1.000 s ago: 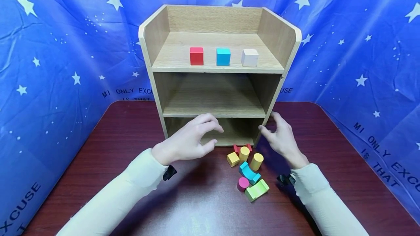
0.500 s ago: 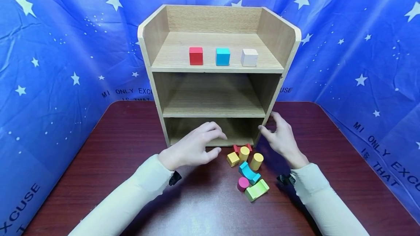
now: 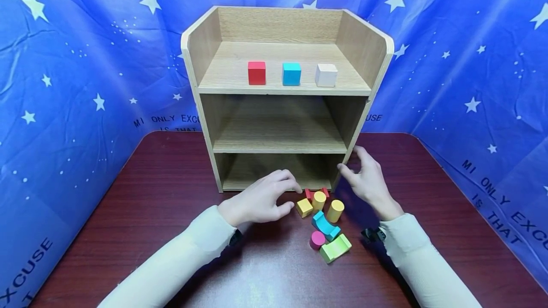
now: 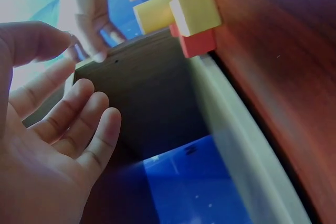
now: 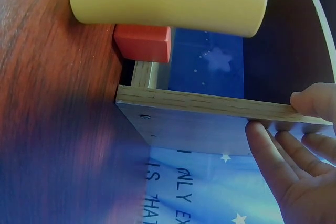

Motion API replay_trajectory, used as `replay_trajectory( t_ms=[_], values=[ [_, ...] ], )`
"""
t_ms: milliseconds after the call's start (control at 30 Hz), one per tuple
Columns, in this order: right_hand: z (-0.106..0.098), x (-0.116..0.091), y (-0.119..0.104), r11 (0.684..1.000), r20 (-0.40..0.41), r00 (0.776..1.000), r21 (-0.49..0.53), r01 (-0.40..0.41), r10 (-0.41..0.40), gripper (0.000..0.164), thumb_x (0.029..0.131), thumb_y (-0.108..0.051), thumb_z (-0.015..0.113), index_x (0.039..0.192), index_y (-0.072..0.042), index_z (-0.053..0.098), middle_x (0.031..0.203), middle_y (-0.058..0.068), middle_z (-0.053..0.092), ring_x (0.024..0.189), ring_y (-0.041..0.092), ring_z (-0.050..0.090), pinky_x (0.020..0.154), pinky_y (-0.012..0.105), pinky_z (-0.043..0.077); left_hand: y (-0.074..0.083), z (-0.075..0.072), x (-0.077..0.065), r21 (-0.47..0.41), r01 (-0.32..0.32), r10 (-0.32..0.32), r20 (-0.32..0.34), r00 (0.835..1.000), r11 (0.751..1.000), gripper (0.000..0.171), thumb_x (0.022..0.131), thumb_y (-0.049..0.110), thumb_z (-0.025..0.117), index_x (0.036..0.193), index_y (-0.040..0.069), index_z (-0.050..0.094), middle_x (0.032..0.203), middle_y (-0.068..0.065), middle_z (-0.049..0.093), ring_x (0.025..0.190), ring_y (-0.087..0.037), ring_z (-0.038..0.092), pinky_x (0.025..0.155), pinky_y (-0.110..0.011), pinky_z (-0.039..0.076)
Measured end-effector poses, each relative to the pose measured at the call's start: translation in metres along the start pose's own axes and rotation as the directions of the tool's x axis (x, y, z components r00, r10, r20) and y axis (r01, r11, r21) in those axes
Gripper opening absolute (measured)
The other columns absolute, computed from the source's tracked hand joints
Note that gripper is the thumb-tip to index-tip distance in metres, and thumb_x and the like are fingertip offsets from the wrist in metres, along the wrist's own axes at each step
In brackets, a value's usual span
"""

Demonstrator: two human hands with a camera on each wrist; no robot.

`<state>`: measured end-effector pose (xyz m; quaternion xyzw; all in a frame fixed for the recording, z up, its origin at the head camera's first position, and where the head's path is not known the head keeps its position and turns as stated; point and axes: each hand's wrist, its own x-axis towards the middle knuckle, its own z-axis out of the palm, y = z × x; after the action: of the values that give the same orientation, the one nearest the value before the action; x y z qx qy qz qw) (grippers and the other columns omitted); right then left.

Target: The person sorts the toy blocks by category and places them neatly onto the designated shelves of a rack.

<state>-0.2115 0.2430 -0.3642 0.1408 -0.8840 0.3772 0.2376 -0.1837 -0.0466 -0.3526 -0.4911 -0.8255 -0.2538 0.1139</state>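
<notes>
One green curved block (image 3: 336, 249) lies nearest on the surface (image 3: 257, 270), about half past four on a clock centred on the yellow cube (image 3: 304, 207), with twelve toward the shelf unit (image 3: 280, 150). A magenta cylinder (image 3: 317, 240) sits at five and a blue curved block (image 3: 326, 226) at four; neither needs disturbing. One yellow cylinder (image 3: 335, 211) stands upright at three.

The left hand (image 3: 261, 198) is between nine and ten, fingers bent, its grip parted and holding nothing, the thumb tip just short of the yellow cube. That cube looks the likeliest pick: setting the thumb on its near face and the fingertips on the opposite one, then lifting straight up, should work best. A second yellow cylinder (image 3: 318, 201) stands close by at two; whether it touches the cube cannot be told, so a sideways drag could topple it. Behind that, the red block (image 3: 317, 194) lies between one and two.

The right hand (image 3: 371, 182), past two, pinches the unit's side panel in a narrow grip. A steady, light hold seems wise, since a jolt could shift the red cube (image 3: 257, 73), light-blue cube (image 3: 291, 74) and white cube (image 3: 326, 75) spaced around twelve on the top board.
</notes>
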Motion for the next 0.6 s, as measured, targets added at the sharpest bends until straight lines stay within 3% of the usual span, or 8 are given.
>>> replay_trajectory(
  t_ms=[267, 467, 600],
  values=[
    [0.0, 0.001, -0.001, 1.0, -0.005, 1.0, -0.003, 0.008, -0.008, 0.039, 0.085, -0.01, 0.069, 0.12, -0.002, 0.053, 0.098, 0.015, 0.065, 0.089, 0.029, 0.064, 0.069, 0.046, 0.054, -0.005, 0.013, 0.002, -0.012, 0.021, -0.02, 0.048, 0.999, 1.0, 0.027, 0.081, 0.014, 0.063, 0.107, 0.014, 0.065, 0.101, 0.005, 0.054, 0.098, -0.01, 0.049, 0.087, -0.024, 0.042],
    [-0.001, 0.0, -0.001, 1.0, -0.004, 1.0, 0.001, 0.008, -0.008, 0.039, 0.085, -0.01, 0.068, 0.12, -0.002, 0.054, 0.098, 0.016, 0.065, 0.089, 0.03, 0.064, 0.067, 0.025, 0.054, -0.009, 0.022, 0.004, -0.012, 0.043, -0.042, 0.082, 0.996, 0.999, 0.026, 0.081, 0.014, 0.064, 0.107, 0.013, 0.066, 0.101, 0.006, 0.053, 0.096, -0.009, 0.049, 0.086, -0.024, 0.042],
    [-0.001, -0.001, -0.001, 1.0, -0.001, 1.0, 0.009, 0.006, -0.006, 0.04, 0.085, -0.01, 0.068, 0.121, -0.001, 0.053, 0.099, 0.017, 0.065, 0.09, 0.033, 0.064, 0.069, 0.035, 0.056, -0.01, 0.028, 0.006, -0.007, 0.054, -0.053, 0.109, 0.993, 0.999, 0.027, 0.081, 0.013, 0.065, 0.108, 0.013, 0.066, 0.102, 0.005, 0.054, 0.095, -0.007, 0.049, 0.086, -0.023, 0.042]
  ],
)
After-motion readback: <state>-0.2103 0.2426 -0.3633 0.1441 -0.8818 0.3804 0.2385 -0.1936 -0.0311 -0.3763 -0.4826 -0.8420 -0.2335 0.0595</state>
